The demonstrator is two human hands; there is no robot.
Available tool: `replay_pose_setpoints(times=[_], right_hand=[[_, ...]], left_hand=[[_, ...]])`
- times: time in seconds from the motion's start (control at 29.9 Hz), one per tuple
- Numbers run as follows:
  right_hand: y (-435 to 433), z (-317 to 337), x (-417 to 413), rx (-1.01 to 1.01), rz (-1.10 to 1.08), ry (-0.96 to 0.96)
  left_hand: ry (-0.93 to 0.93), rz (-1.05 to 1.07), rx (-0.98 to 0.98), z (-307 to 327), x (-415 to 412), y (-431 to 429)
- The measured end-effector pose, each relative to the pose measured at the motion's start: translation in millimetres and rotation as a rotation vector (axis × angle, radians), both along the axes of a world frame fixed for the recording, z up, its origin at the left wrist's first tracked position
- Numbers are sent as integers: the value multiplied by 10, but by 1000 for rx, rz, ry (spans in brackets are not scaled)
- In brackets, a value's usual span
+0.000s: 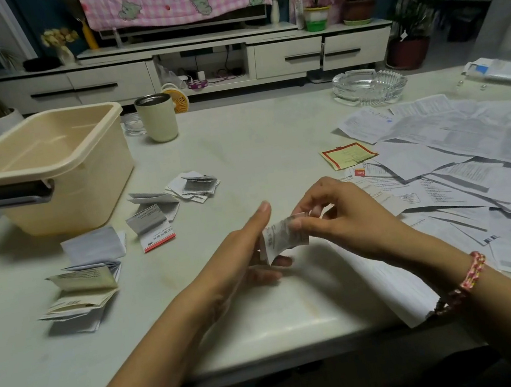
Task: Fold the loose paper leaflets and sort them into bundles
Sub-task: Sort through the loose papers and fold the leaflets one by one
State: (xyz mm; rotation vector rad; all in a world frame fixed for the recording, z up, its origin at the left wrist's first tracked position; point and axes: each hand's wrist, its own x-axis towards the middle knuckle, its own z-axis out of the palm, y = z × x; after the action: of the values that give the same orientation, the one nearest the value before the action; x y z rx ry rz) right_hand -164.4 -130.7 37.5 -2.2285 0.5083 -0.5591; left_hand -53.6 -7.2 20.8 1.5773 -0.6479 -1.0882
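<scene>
White table (240, 149), L hand (251, 257) + R hand (344, 216) hold leaflet (283, 239), print blurred

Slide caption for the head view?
Left hand and right hand fold a leaflet over the table; folded leaflets lie left by a beige bin, loose sheets right.

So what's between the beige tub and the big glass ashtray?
Head view: a cream tumbler and a small glass dish, then bare tabletop.

Both hands, left hand (250, 254), right hand (334, 214), pinching small folded leaflet (283, 237), above table (256, 146)
</scene>
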Motion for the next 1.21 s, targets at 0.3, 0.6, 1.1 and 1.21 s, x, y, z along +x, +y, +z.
replay_pose_setpoints(times=[0.3, 0.6, 1.1, 1.21], right_hand=[[26, -9, 85, 368, 74, -2], [132, -56, 260, 609, -39, -130], [136, -96, 645, 732, -79, -89], [-39, -112, 879, 773, -228, -193]], left_hand=[[-146, 69, -114, 42, -30, 3], [-175, 325, -271, -3, 43, -2], [-330, 431, -225, 37, 399, 31], [-309, 550, -178, 33, 594, 26]])
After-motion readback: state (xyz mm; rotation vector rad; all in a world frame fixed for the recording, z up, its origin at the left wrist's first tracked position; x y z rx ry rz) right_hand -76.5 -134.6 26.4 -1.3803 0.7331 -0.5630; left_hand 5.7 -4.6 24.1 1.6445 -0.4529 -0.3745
